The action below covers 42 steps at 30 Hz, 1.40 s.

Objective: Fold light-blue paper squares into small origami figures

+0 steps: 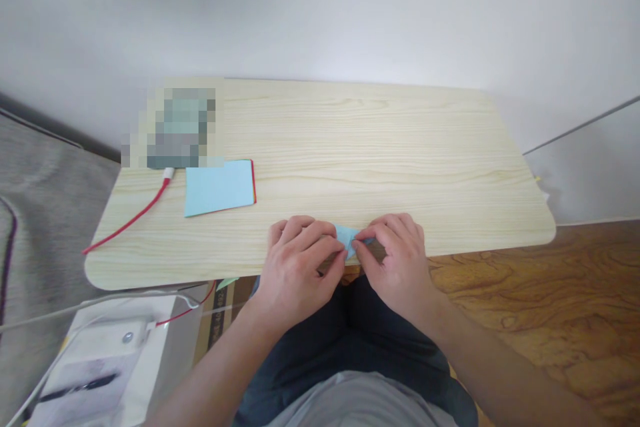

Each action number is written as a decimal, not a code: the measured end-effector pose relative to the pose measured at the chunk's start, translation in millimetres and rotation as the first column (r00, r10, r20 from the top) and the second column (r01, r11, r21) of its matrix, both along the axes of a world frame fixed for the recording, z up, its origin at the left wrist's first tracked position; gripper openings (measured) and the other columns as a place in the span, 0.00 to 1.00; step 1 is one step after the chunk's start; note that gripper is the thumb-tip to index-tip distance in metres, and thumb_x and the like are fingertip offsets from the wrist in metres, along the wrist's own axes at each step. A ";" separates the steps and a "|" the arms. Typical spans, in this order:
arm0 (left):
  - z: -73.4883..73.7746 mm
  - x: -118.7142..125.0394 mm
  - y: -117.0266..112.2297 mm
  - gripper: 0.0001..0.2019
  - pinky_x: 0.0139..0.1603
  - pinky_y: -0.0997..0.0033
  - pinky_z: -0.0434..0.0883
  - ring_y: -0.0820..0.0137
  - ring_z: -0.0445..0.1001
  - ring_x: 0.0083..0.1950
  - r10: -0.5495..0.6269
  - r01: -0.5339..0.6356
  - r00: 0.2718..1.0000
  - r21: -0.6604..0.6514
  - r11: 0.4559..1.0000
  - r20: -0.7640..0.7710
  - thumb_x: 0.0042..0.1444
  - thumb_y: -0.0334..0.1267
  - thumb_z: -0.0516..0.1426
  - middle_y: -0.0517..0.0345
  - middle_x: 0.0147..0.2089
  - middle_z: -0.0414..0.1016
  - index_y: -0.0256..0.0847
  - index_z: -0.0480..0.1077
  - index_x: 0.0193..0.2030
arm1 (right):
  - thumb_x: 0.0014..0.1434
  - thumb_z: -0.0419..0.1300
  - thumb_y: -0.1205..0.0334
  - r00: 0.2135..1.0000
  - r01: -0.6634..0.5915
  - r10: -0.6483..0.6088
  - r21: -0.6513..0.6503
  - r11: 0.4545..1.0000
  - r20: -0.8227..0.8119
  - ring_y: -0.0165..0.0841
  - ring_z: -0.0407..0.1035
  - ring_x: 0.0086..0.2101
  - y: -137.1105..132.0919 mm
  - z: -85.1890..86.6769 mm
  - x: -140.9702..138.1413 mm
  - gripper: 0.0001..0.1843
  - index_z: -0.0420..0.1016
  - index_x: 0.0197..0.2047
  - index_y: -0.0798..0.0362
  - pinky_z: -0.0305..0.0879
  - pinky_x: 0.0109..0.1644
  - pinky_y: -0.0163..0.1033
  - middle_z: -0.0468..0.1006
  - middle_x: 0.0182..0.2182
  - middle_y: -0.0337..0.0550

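The small folded light-blue paper piece (344, 235), at the six o'clock edge of the pale wood-grain tabletop (380, 147), is pinched thumb-to-finger by left hand (303, 263) and right hand (400, 257); uneven pulling could tear it.

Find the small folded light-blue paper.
In the head view, the small folded light-blue paper is slightly right of centre, at the near edge of the pale wood-grain tabletop, pinched between the left hand and right hand.
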State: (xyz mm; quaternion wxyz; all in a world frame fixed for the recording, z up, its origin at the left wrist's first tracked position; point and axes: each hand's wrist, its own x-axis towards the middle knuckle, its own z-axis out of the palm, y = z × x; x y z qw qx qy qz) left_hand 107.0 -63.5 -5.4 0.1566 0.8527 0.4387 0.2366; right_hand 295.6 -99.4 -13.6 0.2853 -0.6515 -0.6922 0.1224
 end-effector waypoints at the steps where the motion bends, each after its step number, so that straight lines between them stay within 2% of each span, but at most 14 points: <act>1: -0.2 0.4 0.0 0.05 0.57 0.50 0.61 0.59 0.70 0.54 0.001 -0.001 1.000 0.001 1.000 0.000 0.61 0.38 0.60 0.59 0.46 0.80 0.48 0.78 0.36 | 0.62 0.66 0.61 1.000 0.013 -0.013 0.003 1.000 -0.001 0.42 0.66 0.45 -0.6 -0.2 -1.4 0.03 0.76 0.38 0.48 0.58 0.50 0.50 0.77 0.38 0.43; 9: -1.9 2.4 -0.9 0.08 0.57 0.50 0.61 0.58 0.71 0.53 0.016 -0.016 1.000 -0.001 1.000 -0.008 0.60 0.38 0.61 0.57 0.47 0.80 0.52 0.79 0.46 | 0.63 0.64 0.60 0.999 0.050 -0.050 0.064 0.997 -0.002 0.42 0.66 0.44 -6.6 -4.2 -5.8 0.02 0.76 0.38 0.48 0.58 0.50 0.52 0.77 0.39 0.44; 21: -3.0 2.6 -1.8 0.09 0.57 0.50 0.62 0.59 0.71 0.52 0.033 -0.033 0.999 -0.005 0.999 0.005 0.60 0.38 0.62 0.58 0.48 0.80 0.51 0.79 0.46 | 0.62 0.65 0.60 0.998 0.070 -0.069 0.123 0.990 -0.013 0.42 0.67 0.45 -10.4 -11.5 -7.1 0.01 0.77 0.38 0.46 0.58 0.53 0.53 0.78 0.39 0.43; 42: 0.1 0.2 -5.5 0.13 0.59 0.48 0.62 0.56 0.70 0.55 0.012 -0.013 0.999 -0.012 1.000 -0.047 0.60 0.38 0.61 0.56 0.52 0.79 0.53 0.78 0.51 | 0.59 0.69 0.56 0.987 0.160 -0.162 0.228 0.960 -0.007 0.46 0.67 0.50 -21.1 -25.9 -11.9 0.08 0.79 0.43 0.44 0.58 0.57 0.57 0.78 0.46 0.44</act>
